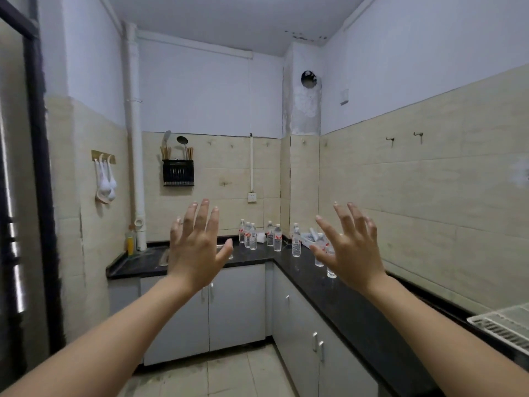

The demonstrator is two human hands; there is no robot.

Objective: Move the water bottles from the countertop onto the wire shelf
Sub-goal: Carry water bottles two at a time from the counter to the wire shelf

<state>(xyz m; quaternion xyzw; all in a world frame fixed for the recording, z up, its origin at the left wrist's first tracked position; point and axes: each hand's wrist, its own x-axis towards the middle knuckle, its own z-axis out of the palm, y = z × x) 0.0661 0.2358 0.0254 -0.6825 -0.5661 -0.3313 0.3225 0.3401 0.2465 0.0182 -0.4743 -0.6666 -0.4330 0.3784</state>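
Now holding up both hands in the middle of the frame, the left hand [197, 247] and the right hand [352, 250], backs toward the camera, fingers straight and spread, gripping nothing and touching nothing. Beyond them, on the dark worktop [357, 310] around its inner corner, just right of the frame's centre, the water bottles [277, 237]: all upright, caps up, long axis vertical, so probably best taken from the side, around the body. Counting about eight, in small groups near each other; two of them partly hidden behind the right hand in the picture, yet judged to be farther away and not touched. Nearer to the right hand than to the left, with most of the bottles at the corner or on the right run of the worktop. Beside the left thumb, one small clear thing, too hidden to name. Just behind the right-side bottles, a white basket [310, 239]. At the lower right edge of the frame, close to the camera, the wire shelf [503, 325], white, only partly in view, seeming to rest on the same worktop. Judging from this, not yet started with any bottle; need first to step forward toward the corner, then to carry each bottle back along the right run toward the lower right.
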